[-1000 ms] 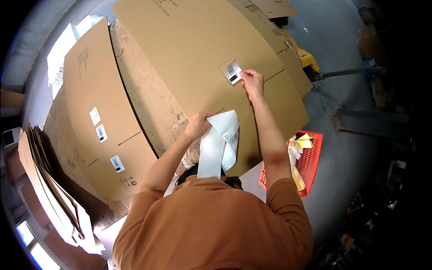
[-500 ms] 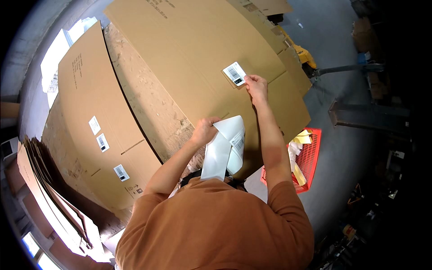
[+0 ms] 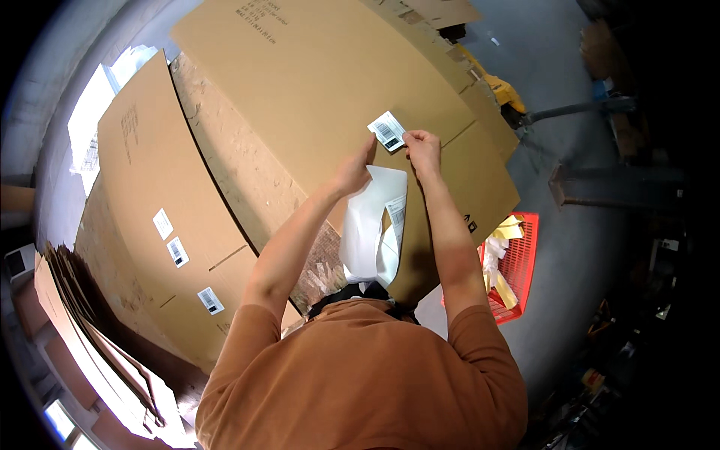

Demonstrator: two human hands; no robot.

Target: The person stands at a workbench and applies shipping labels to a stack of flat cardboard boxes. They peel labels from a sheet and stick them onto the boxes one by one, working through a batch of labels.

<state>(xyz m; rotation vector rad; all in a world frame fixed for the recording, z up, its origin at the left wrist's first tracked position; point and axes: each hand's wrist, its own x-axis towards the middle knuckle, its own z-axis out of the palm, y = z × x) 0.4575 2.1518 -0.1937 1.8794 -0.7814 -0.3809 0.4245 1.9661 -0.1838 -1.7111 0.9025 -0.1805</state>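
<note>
A white barcode label [image 3: 387, 131] lies at or just above the face of a large flat cardboard sheet [image 3: 330, 82]. My right hand [image 3: 424, 155] pinches the label's right edge. Beside its lower left corner is my left hand [image 3: 355, 171], fingertips reaching toward the label. From that hand hangs a folded white strip of labels [image 3: 364, 225], gripped near its top, its lower end by my waist. How firmly the label touches the cardboard cannot be made out.
Left of a wooden surface [image 3: 232, 142] lies another cardboard sheet [image 3: 150, 165] bearing several white labels [image 3: 177, 252]. Stacked cardboard [image 3: 82, 322] stands at the lower left. On the right are a red basket [image 3: 523, 262] with paper scraps, a yellow part [image 3: 504, 91] and a dark metal post [image 3: 600, 187].
My left hand has moved up and right to the label, carrying the strip. The right hand has shifted slightly down, still at the label, which sits a little lower and straighter.
</note>
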